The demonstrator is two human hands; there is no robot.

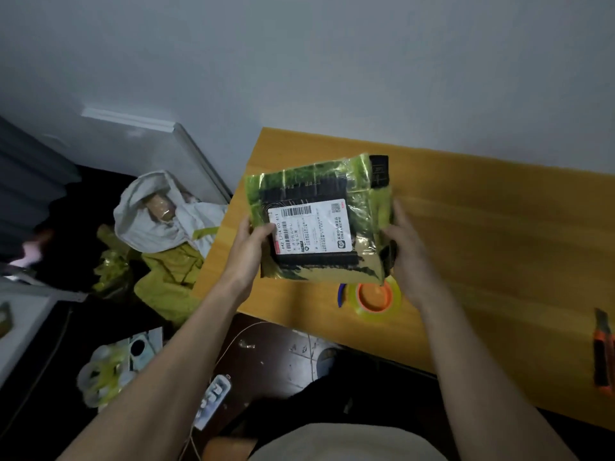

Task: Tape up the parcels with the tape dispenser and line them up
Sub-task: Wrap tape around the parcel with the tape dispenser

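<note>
I hold a flat parcel in a yellow-green and black plastic mailer, with a white shipping label facing up, above the left part of the wooden table. My left hand grips its left edge, thumb on the label corner. My right hand grips its right edge. Just below the parcel, on the table near the front edge, lies the tape dispenser: a roll of clear tape on an orange core with a blue part at its left.
An orange and black utility knife lies at the table's right end. Left of the table, on the dark floor, sit a white bag, yellow-green mailers and a power strip. A wall runs behind the table.
</note>
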